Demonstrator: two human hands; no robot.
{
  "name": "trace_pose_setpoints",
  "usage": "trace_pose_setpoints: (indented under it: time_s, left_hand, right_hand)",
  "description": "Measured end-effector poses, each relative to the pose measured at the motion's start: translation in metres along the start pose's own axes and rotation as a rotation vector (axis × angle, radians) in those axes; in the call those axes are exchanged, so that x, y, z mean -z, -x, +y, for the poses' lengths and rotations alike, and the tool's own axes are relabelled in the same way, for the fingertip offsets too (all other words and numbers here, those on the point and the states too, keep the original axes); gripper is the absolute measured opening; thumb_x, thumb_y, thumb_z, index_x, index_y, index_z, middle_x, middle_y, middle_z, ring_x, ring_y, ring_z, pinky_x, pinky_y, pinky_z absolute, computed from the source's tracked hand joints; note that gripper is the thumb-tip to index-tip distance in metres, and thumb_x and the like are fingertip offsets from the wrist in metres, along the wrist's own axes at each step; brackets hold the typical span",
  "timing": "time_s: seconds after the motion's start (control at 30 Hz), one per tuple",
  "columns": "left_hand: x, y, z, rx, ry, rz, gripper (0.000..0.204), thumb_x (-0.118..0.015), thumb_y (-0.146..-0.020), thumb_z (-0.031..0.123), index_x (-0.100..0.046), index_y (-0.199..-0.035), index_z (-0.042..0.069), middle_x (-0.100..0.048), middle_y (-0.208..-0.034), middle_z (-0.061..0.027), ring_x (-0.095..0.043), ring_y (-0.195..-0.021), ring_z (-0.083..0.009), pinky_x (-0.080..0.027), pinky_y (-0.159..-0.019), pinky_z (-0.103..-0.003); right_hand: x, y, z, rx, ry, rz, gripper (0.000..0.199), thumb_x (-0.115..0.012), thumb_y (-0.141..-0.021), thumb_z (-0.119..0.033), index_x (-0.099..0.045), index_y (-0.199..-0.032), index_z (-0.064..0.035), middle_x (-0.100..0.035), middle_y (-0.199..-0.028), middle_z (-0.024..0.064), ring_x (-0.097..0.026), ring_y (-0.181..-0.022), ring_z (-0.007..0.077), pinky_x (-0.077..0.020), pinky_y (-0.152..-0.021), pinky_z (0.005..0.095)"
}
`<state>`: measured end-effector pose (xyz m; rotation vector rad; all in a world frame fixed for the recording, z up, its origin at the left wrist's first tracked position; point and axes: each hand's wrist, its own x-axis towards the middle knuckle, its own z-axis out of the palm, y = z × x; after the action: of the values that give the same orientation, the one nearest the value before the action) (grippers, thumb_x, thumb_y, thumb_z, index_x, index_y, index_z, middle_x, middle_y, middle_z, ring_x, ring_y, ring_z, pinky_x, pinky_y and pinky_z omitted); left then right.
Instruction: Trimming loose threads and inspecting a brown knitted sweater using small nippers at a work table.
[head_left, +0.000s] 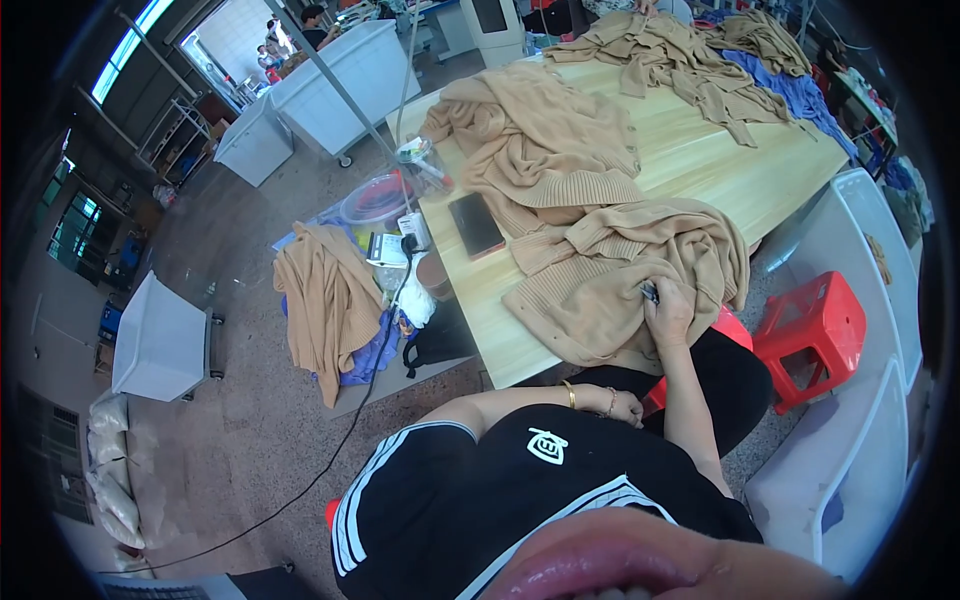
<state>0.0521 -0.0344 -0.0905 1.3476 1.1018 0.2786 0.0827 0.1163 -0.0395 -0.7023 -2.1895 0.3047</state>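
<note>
My right hand point(668, 312) rests on a tan knitted sweater point(620, 270) at the near edge of a light wooden table point(700, 160). Its fingers are closed around a small dark tool point(650, 292) pressed to the knit. My left hand point(625, 406) lies against my lap below the table edge, fingers curled; a gold bangle sits on that wrist. What, if anything, it holds is hidden. More tan sweaters point(540, 130) are heaped further up the table, and a dark phone point(476, 224) lies flat beside them.
Red plastic stools point(812, 335) stand at my right, next to white bins point(850, 440). A tan garment point(325, 300) hangs over a cluttered low stand at left. White wheeled tubs point(330, 80) and a cable on the floor lie beyond. Blue fabric point(795, 95) lies at the table's far end.
</note>
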Motion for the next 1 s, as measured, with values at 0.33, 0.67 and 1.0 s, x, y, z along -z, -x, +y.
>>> trace_pose_setpoints:
  time_s: [0.33,0.67,1.0]
  left_hand:
    - [0.004,-0.007,-0.022,0.092,0.213,-0.066,0.023,-0.055,-0.092,0.022,-0.065,-0.101,0.004,-0.069,-0.09,-0.007,-0.067,-0.078,-0.0149,-0.055,-0.064,-0.027]
    - [0.008,0.009,-0.002,0.007,-0.107,-0.035,0.029,-0.064,-0.089,0.025,-0.062,-0.106,0.002,-0.067,-0.093,-0.0093,-0.064,-0.088,-0.0174,-0.051,-0.079,-0.028]
    - [0.087,0.21,0.013,0.335,0.234,0.547,0.018,-0.058,-0.093,0.021,-0.068,-0.097,0.006,-0.065,-0.079,0.0008,-0.058,-0.071,-0.0054,-0.046,-0.063,-0.02]
  right_hand:
    - [-0.01,-0.001,0.027,-0.138,-0.331,-0.008,0.029,-0.063,-0.08,-0.017,-0.063,-0.105,-0.0031,-0.065,-0.093,0.0169,-0.065,-0.084,0.0291,-0.0495,-0.073,0.0379]
    - [0.068,0.012,0.012,-0.416,-1.044,0.212,0.017,-0.058,-0.093,-0.013,-0.064,-0.101,0.0004,-0.05,-0.076,-0.0087,-0.041,-0.066,0.0002,-0.0318,-0.056,0.0183]
    - [0.077,0.057,-0.026,-0.701,-0.898,-0.057,0.014,-0.059,-0.093,-0.008,-0.065,-0.101,0.0014,-0.058,-0.076,-0.0039,-0.049,-0.065,0.0016,-0.038,-0.058,0.0181]
